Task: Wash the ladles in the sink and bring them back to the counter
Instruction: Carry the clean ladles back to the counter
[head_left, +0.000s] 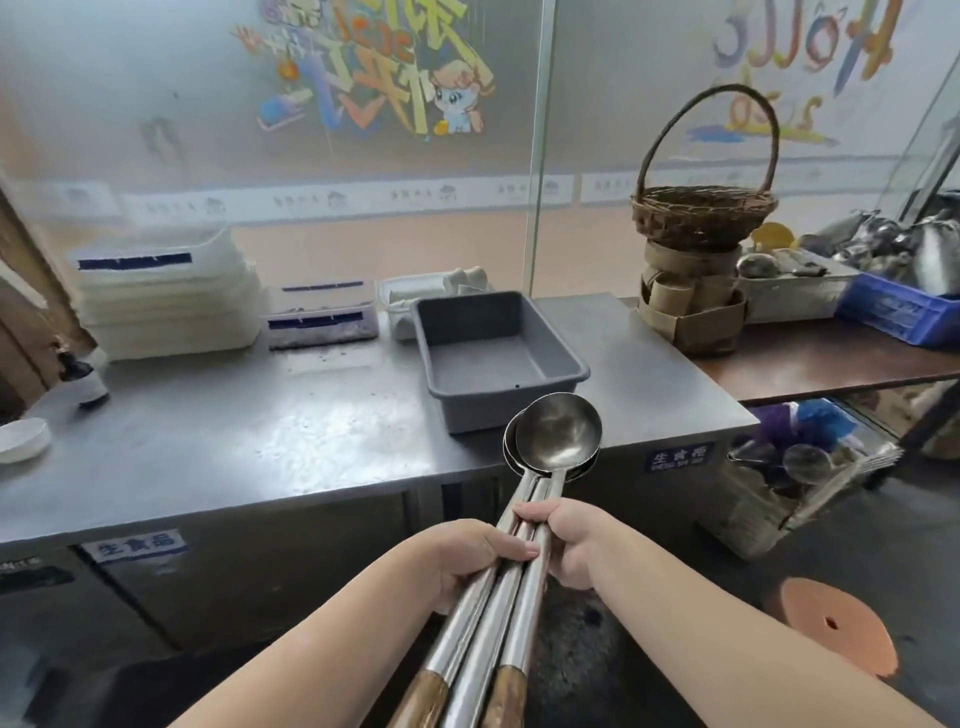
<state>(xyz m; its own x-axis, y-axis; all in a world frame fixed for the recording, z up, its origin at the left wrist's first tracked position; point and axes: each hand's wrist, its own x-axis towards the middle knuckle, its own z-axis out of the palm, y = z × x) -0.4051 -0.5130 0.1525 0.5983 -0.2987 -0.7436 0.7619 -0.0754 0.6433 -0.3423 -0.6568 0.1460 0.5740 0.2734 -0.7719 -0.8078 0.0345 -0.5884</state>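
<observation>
Three long steel ladles (558, 434) lie bunched together, bowls nested and hovering over the front edge of the steel counter (234, 431). Two of the handles end in wood at the bottom of the view. My left hand (475, 558) grips the bundle of handles from the left. My right hand (563, 540) grips the same handles from the right, slightly nearer the bowls. Just beyond the bowls a grey plastic tub (561, 387) stands empty on the counter. No sink is in view.
Stacked white trays (166, 296) and a lidded box (322, 317) line the back of the counter. A wicker basket (701, 213) sits on bamboo steamers on a brown table (831, 364) to the right, beside a blue crate (893, 312). An orange stool (836, 629) stands on the floor.
</observation>
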